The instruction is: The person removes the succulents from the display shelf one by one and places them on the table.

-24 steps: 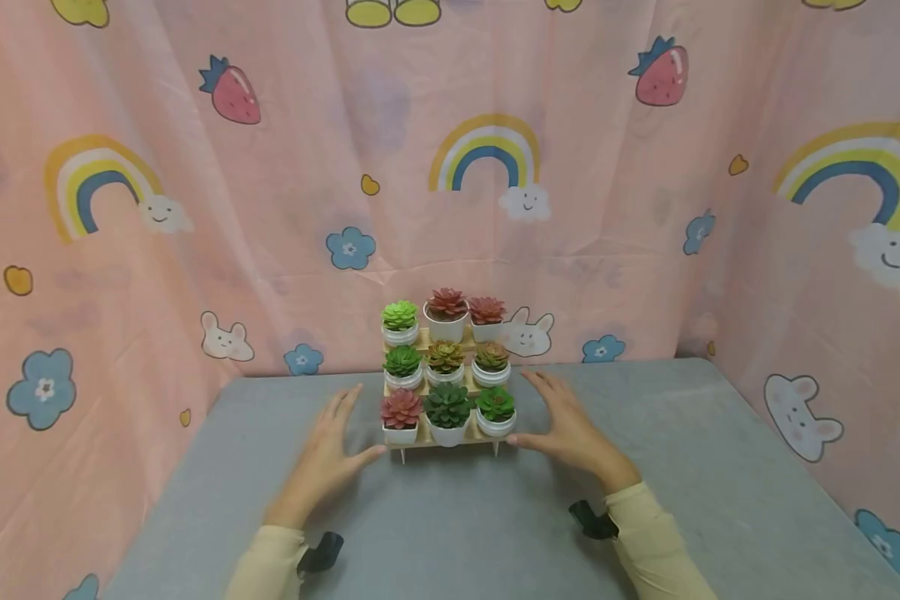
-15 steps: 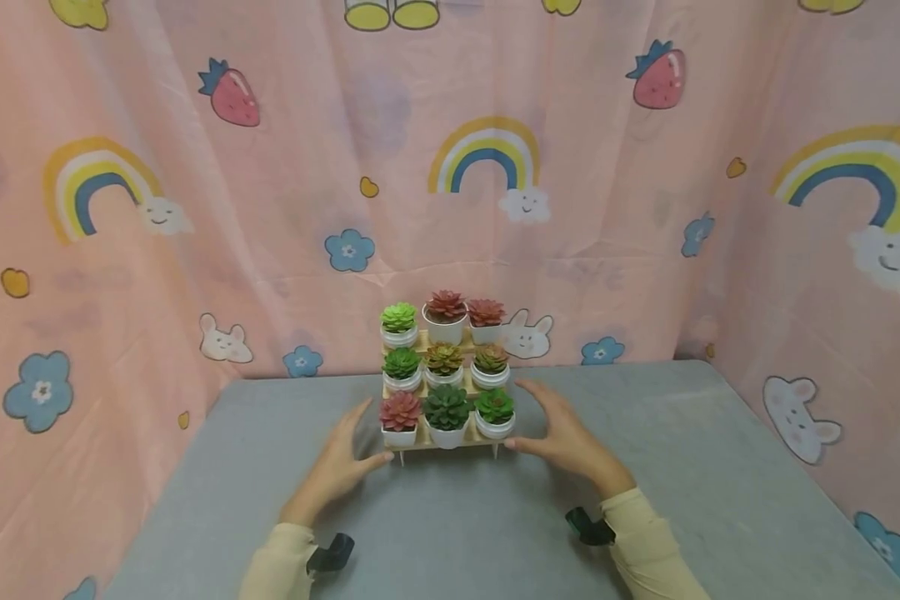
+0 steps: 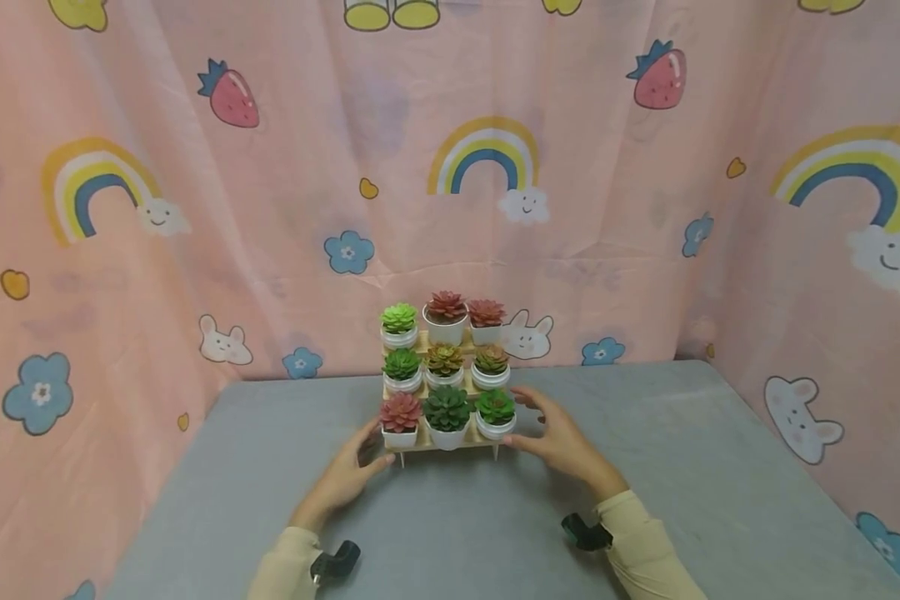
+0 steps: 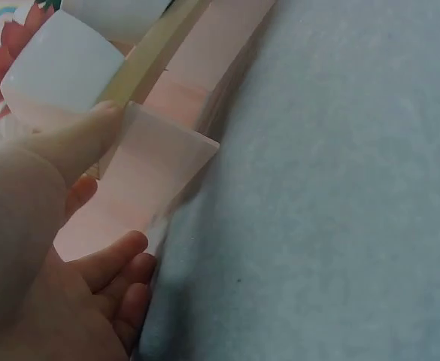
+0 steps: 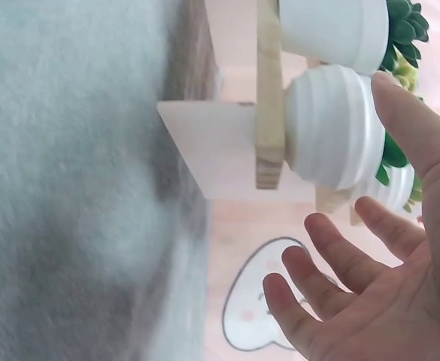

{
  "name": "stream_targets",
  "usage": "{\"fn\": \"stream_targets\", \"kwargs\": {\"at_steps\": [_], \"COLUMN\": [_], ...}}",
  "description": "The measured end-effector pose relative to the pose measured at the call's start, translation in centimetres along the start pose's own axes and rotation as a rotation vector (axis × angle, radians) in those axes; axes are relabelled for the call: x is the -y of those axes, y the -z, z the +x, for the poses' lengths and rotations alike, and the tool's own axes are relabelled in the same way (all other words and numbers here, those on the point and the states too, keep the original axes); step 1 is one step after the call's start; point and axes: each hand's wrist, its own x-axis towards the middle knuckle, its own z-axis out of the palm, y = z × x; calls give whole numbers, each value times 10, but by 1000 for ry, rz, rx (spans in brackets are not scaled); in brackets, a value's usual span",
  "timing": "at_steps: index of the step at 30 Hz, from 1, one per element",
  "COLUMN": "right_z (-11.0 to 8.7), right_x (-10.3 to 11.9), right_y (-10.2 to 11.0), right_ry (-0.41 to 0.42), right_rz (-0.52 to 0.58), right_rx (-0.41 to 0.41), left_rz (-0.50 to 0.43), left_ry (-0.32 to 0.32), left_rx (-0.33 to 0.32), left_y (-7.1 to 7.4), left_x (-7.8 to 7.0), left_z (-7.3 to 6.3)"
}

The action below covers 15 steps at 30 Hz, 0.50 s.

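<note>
A three-tier plant stand (image 3: 421, 447) with wooden shelves and whitish side panels stands on the table, bearing several small potted succulents. My left hand (image 3: 348, 472) is at its front left corner. In the left wrist view the thumb lies against the end of the wooden shelf (image 4: 156, 56), and the fingers curl behind the side panel (image 4: 148, 162). My right hand (image 3: 558, 437) is beside the front right corner, its fingers spread. In the right wrist view the thumb is close to a ribbed white pot (image 5: 332, 128); whether it touches cannot be told. The other fingers stand apart from the side panel.
The grey table (image 3: 450, 525) extends to both sides of the stand and in front of it. A pink patterned curtain (image 3: 285, 208) hangs behind the table and along its sides. Black wrist cameras (image 3: 336, 562) sit at both cuffs.
My left hand has moved right and forward onto the stand's left corner. My right hand has moved slightly left, closer to the stand. The stand and pots keep their place.
</note>
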Motion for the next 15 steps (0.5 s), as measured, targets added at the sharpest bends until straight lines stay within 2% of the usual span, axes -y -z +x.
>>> {"fn": "stream_targets", "kwargs": {"at_steps": [5,12,15], "right_z": [1,1,3], "right_x": [-3,-5,-4], "right_y": [-6,-11,-14], "right_ry": [11,-10,-26], "right_rz": [34,65,74], "right_rx": [-3,-34,-30], "left_rz": [-37,-39,-32], "left_ry": [16,78,69], "left_rx": [38,64,72], "left_y": [0,0,-1], "left_x": [5,4,5], "left_z": [-2,-4,-4]}}
